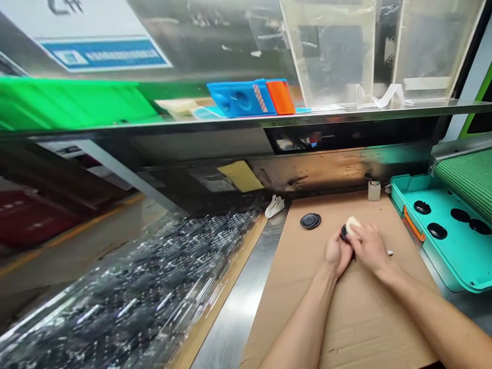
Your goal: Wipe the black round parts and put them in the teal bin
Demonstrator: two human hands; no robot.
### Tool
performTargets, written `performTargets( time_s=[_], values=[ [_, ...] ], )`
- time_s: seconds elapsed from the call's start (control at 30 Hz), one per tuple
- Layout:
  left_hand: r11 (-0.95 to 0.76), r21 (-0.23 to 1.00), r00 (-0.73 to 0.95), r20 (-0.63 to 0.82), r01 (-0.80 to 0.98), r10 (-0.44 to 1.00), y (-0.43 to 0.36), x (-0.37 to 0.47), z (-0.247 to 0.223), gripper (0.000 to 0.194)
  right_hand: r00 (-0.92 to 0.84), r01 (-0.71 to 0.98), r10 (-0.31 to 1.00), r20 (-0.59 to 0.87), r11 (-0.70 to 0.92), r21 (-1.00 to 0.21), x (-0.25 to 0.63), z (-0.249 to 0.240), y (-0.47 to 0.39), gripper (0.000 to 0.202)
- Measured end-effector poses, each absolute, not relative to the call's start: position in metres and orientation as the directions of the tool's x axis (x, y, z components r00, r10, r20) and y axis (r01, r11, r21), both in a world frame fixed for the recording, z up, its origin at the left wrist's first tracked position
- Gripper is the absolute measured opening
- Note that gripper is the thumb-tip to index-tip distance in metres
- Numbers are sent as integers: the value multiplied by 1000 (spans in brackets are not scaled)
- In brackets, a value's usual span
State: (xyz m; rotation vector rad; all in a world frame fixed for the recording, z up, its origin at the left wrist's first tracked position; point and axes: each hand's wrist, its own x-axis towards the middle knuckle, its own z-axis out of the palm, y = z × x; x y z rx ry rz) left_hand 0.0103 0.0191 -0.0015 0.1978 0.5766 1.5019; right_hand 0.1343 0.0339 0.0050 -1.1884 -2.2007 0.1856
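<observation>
Two bare hands meet over a big brown cardboard sheet [294,307] that lies on the shiny metal counter [240,292]. The left hand [336,256] is curled around a small black round piece [344,233] and holds it up just above the cardboard. The right hand [368,246] pinches a soft, cream-colored pad [352,224] and has it pressed against the black round piece. The fingers hide most of that piece, so its full shape is hard to tell.

Some flat black discs [310,221] lie in a little pile on the cardboard, to the left of the hands. A small white bottle [374,190] with a dark top stands near the far edge. A tiny white bit [390,253] shows just beside the right wrist.

Next to the cardboard, on the right, is a teal tray [457,261] with an orange clip [414,224] on its side. Four black round parts [437,230] sit apart or close together in it. A green ribbed belt [471,174] is behind the tray. A crumpled white cloth [274,206] lies by the far left corner of the cardboard. Clear plastic [154,287] covers many dark things farther left.
</observation>
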Motion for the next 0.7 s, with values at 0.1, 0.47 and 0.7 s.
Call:
performTargets(
  time_s=[0.1, 0.47, 0.7],
  values=[
    [113, 431, 10, -233, -895, 972, 14, 7, 0, 39, -516, 661, 719, 465, 680, -318, 116, 6, 12, 33],
    [114, 472, 5, -226, -874, 974, 13, 3, 1, 35, -473, 764, 765, 438, 603, -228, 120, 8, 22, 36],
    [39, 502, -68, -192, -864, 979, 16, 0, 0, 38, -361, 515, 832, 422, 555, -654, 142, 18, 40, 49]
  ],
)
